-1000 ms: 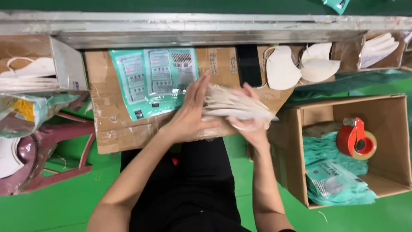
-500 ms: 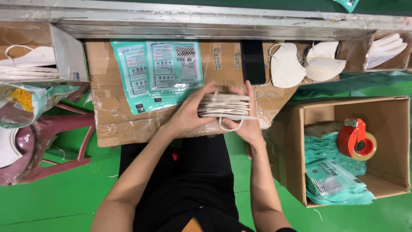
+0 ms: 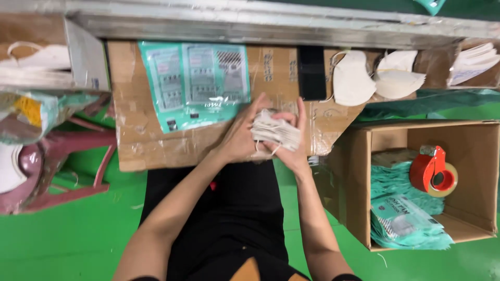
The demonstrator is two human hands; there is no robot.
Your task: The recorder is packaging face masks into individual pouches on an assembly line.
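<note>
Counts on and around the bench

We count two hands, the left hand (image 3: pixel 240 136) and right hand (image 3: pixel 294 148), one stack of masks (image 3: pixel 275 131) at centre, one flat teal pouch (image 3: pixel 194 82) at upper centre, two loose masks (image 3: pixel 350 78) (image 3: pixel 398 77) at upper right, one open box (image 3: pixel 359 182) at right, one tape dispenser (image 3: pixel 433 170) inside it, and one pink stool (image 3: pixel 57 171) at left.

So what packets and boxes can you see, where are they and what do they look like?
Teal packet: flat, rectangular, clear-fronted, on the cardboard sheet above the left hand.
Stack of teal packets: in the open brown cardboard box at right, beside a red tape dispenser.
Stack of white masks: squeezed between both hands, right hand.
</note>
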